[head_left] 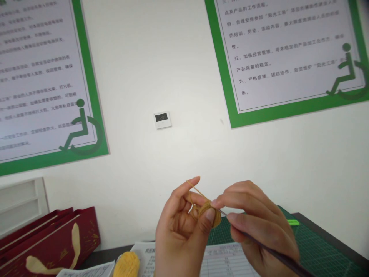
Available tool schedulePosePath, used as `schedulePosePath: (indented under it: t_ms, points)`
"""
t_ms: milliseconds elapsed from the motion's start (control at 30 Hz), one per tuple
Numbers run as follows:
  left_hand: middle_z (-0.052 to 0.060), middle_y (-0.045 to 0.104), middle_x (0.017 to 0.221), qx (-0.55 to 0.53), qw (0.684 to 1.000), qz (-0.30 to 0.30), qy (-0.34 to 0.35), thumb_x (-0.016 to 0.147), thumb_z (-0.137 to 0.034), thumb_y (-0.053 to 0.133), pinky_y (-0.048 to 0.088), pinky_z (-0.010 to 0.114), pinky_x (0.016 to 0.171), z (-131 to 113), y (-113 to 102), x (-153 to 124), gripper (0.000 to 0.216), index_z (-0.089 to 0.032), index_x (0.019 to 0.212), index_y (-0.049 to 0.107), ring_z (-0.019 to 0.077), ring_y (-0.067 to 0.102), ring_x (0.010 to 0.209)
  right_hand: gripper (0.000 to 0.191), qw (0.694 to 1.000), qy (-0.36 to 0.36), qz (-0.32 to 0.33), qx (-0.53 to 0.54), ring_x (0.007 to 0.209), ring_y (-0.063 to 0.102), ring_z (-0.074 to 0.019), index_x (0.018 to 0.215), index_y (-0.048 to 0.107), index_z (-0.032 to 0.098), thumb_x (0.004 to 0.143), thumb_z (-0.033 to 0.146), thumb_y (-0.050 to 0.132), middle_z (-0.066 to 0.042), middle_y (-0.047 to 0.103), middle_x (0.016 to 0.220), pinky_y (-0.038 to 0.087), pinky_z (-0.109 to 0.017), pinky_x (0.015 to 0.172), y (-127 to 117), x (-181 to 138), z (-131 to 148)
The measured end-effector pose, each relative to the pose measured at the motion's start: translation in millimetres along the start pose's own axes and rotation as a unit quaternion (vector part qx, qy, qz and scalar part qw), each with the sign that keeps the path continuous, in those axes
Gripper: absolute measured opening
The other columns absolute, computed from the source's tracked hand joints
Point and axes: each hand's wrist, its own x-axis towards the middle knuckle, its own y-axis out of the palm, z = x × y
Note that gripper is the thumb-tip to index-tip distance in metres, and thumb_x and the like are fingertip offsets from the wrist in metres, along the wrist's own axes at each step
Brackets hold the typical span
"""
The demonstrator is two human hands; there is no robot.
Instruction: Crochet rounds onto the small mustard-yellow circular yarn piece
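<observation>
My left hand (180,231) is raised in front of the wall and pinches a small round mustard-yellow crochet piece (208,211) between thumb and fingers. A strand of yellow yarn (193,187) runs taut over its index finger. My right hand (261,223) grips a thin dark crochet hook (273,252) whose tip meets the crochet piece. A ball of yellow yarn (127,264) lies on the table below the left hand.
A green cutting mat (317,250) covers the dark table at right, with a small green object (293,222) on it. Printed paper sheets (225,261) lie under my hands. Red gift bags (54,242) stand at left. Green-framed posters (288,57) and a thermostat (162,119) hang on the wall.
</observation>
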Motion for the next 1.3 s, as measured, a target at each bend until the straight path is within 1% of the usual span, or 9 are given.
schedulePosePath:
  t_ms: [267,400,533,733,867,1000,1133,1233,1300]
  points:
    - [0.003,0.065,0.083,-0.057,0.993,0.039,-0.097,0.074,-0.014,0.085,0.051,0.022,0.066,-1.6,-10.8,2.1,0.051,-0.022,0.122,0.072,0.0134,0.061,0.074,0.035,0.987,0.097,-0.078,0.099,0.087,0.064,-0.023,0.114,0.066,0.037,0.089,0.012,0.066,-0.002,0.071,0.097,0.052,-0.047,0.077,21.3,-25.4,-17.7]
    - [0.002,0.065,0.08,-0.052,0.994,0.015,-0.092,0.075,-0.013,0.084,0.053,0.023,0.071,-2.4,-5.9,0.3,0.055,-0.02,0.127,0.068,0.0131,0.062,0.074,0.033,0.989,0.028,-0.137,-0.041,0.075,0.06,-0.0206,0.103,0.069,0.036,0.082,0.01,0.069,-0.001,0.067,0.086,0.052,-0.041,0.066,27.4,-29.9,-21.2]
    - [-0.001,0.068,0.078,0.024,0.999,-0.015,-0.027,0.08,-0.011,0.079,0.053,0.022,0.072,-2.7,2.8,-2.6,0.057,-0.024,0.132,0.061,0.0127,0.063,0.073,0.036,0.97,-0.04,-0.126,-0.206,0.07,0.061,-0.0188,0.101,0.068,0.029,0.077,0.003,0.07,-0.002,0.069,0.081,0.052,-0.038,0.062,28.8,-26.6,-11.3]
    - [-0.002,0.065,0.074,0.083,0.996,-0.015,0.009,0.084,-0.012,0.074,0.052,0.026,0.066,-2.7,3.3,-1.7,0.057,-0.025,0.136,0.055,0.0143,0.061,0.068,0.026,0.98,0.117,-0.161,-0.02,0.073,0.059,-0.0192,0.106,0.062,0.025,0.089,0.007,0.056,-0.003,0.063,0.08,0.048,-0.037,0.065,32.5,-22.1,2.2]
    - [-0.003,0.065,0.074,0.064,0.998,-0.01,-0.002,0.083,-0.014,0.076,0.049,0.025,0.063,-2.6,-1.1,0.4,0.055,-0.025,0.134,0.058,0.0126,0.059,0.065,0.014,0.916,0.297,-0.24,0.126,0.068,0.053,-0.014,0.09,0.061,0.024,0.102,0.025,0.052,0.001,0.058,0.075,0.043,-0.029,0.063,30.7,-14.8,-1.6]
    - [-0.002,0.065,0.079,0.027,0.999,0.015,-0.025,0.082,-0.014,0.078,0.048,0.023,0.062,-1.4,-4.0,0.8,0.051,-0.027,0.129,0.063,0.0109,0.06,0.066,0.036,0.798,0.463,-0.173,0.345,0.062,0.046,-0.0127,0.071,0.053,0.02,0.095,0.046,0.063,0.003,0.051,0.063,0.04,-0.026,0.061,25.3,-3.3,-8.4]
    - [-0.001,0.067,0.083,0.002,0.999,0.024,-0.028,0.081,-0.013,0.078,0.049,0.024,0.064,0.3,-3.3,0.8,0.049,-0.027,0.126,0.066,0.0109,0.061,0.068,0.039,0.7,0.51,-0.116,0.486,0.062,0.044,-0.0112,0.071,0.049,0.02,0.089,0.047,0.07,0.003,0.051,0.067,0.041,-0.024,0.059,30.3,-1.1,-6.7]
    - [-0.001,0.066,0.08,0.0,1.0,0.01,-0.017,0.08,-0.012,0.079,0.052,0.026,0.066,0.6,-0.8,0.5,0.048,-0.026,0.125,0.067,0.0119,0.062,0.067,0.034,0.72,0.48,-0.125,0.485,0.063,0.05,-0.0117,0.075,0.049,0.022,0.09,0.043,0.071,0.003,0.056,0.068,0.044,-0.024,0.062,35.5,-4.4,-4.0]
    - [-0.002,0.064,0.077,0.003,1.0,0.001,-0.007,0.08,-0.012,0.079,0.052,0.026,0.065,0.3,1.1,-0.2,0.048,-0.025,0.125,0.067,0.0121,0.062,0.065,0.026,0.791,0.421,-0.144,0.419,0.064,0.054,-0.0131,0.078,0.051,0.023,0.093,0.036,0.067,0.003,0.059,0.068,0.046,-0.026,0.061,34.2,-6.8,-4.5]
